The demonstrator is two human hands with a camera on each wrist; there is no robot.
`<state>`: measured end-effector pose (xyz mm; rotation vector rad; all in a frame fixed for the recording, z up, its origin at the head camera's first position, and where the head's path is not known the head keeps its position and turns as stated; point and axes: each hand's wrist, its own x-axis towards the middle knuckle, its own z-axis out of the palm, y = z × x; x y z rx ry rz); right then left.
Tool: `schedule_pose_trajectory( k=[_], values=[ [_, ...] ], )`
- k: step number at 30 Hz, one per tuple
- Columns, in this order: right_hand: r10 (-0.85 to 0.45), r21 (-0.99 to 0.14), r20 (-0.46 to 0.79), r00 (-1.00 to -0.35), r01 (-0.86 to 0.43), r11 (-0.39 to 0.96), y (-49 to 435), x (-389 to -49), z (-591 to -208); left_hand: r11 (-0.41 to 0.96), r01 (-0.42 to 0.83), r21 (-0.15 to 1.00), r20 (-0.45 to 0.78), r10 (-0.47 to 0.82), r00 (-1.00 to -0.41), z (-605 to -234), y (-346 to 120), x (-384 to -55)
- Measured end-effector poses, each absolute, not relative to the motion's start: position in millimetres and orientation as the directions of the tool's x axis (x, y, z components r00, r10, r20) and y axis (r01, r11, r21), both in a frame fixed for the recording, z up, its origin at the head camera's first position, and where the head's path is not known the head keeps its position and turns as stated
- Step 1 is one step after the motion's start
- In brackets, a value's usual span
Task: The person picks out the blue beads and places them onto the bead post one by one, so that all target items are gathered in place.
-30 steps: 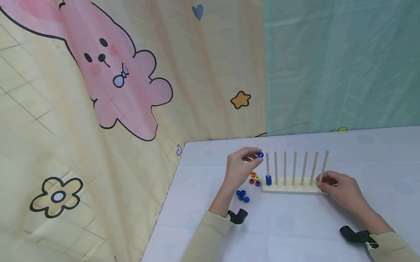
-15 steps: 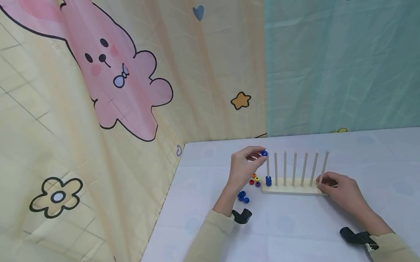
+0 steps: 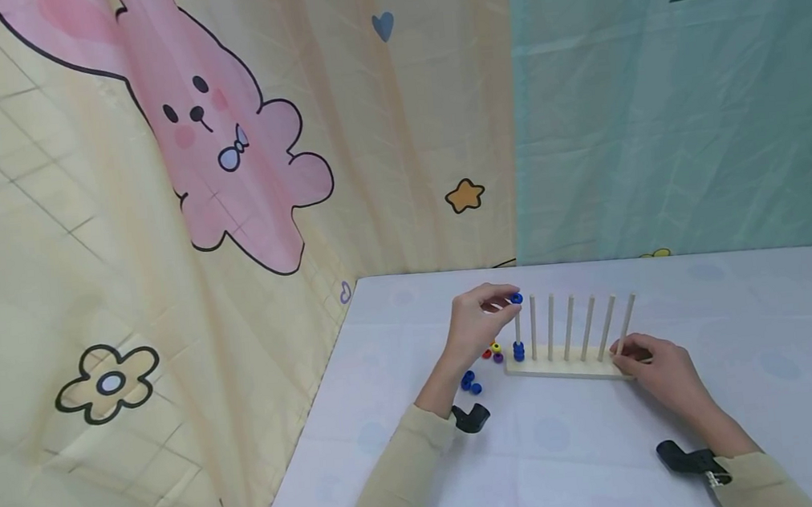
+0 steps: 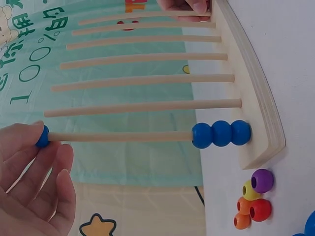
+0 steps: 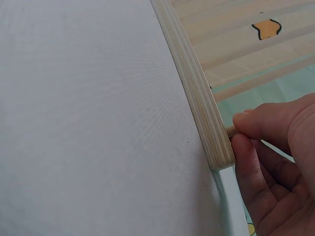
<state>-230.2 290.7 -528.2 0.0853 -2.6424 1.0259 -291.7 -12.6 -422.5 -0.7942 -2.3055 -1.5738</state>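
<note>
Atop the leftmost peg (image 4: pixel 120 136), left grip (image 3: pixel 475 321) has brought its pinched blue bead (image 4: pixel 43 137); right grip (image 3: pixel 662 361) pinches rightmost peg (image 3: pixel 627 315)

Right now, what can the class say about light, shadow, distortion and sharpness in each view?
Head view: even light, a soft shadow near the right hand, stacked beads too small for fine detail; left wrist view: the wooden base looks bowed, probably lens distortion; right wrist view: dimmer, with a soft shadow on the table near the base's end.
</note>
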Motion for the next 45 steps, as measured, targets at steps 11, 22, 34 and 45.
schedule_pose_trajectory(
  k=[11, 22, 34, 45],
  values=[
    [0.053, -0.644, 0.315, -0.947, -0.173, 0.746, 291, -231, -529, 0.279, 0.549, 0.788, 0.467, 0.308, -0.829, -423, -13, -292],
    [0.050, -0.657, 0.294, -0.955, -0.164, 0.736, 291, -229, -529, 0.313, 0.510, 0.801, 0.418, 0.317, -0.851, -427, -14, -292],
    [0.055, -0.663, 0.284, -0.957, -0.155, 0.732, 290, -228, -528, 0.329, 0.488, 0.808, 0.399, 0.304, -0.865, -429, -13, -292],
    [0.050, -0.660, 0.289, -0.956, -0.161, 0.734, 291, -229, -529, 0.317, 0.477, 0.819, 0.390, 0.301, -0.870, -432, -14, -293]
  ],
)
